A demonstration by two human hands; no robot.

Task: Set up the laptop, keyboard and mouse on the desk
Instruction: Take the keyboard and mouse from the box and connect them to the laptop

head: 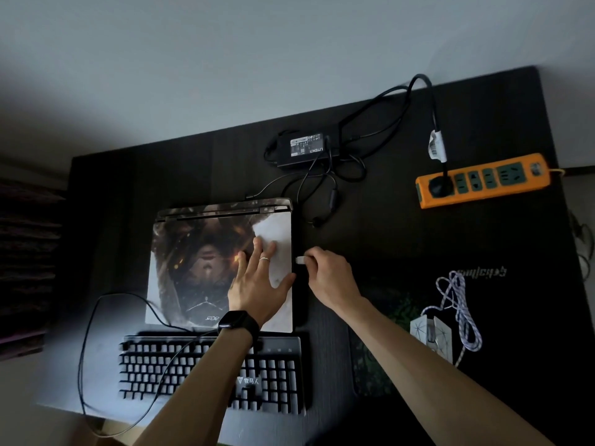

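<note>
My left grip [257,284] lies spread flat on the closed, picture-skinned laptop [199,268], which sits mid-way along the dark surface [386,239]. The black keyboard [145,381] lies just before it, at the near edge. My right grip [328,278] pinches a small white plug [300,260] at the laptop's right side; I judge it not yet seated. The white mouse [431,333] rests toward the right edge, its braided cable [457,304] bundled. Still left: plugging in and opening the lid.

Black watch [238,323] with a dark square face round the left wrist. Thin silver ring [264,259] on a finger of the left hand [257,284].
</note>
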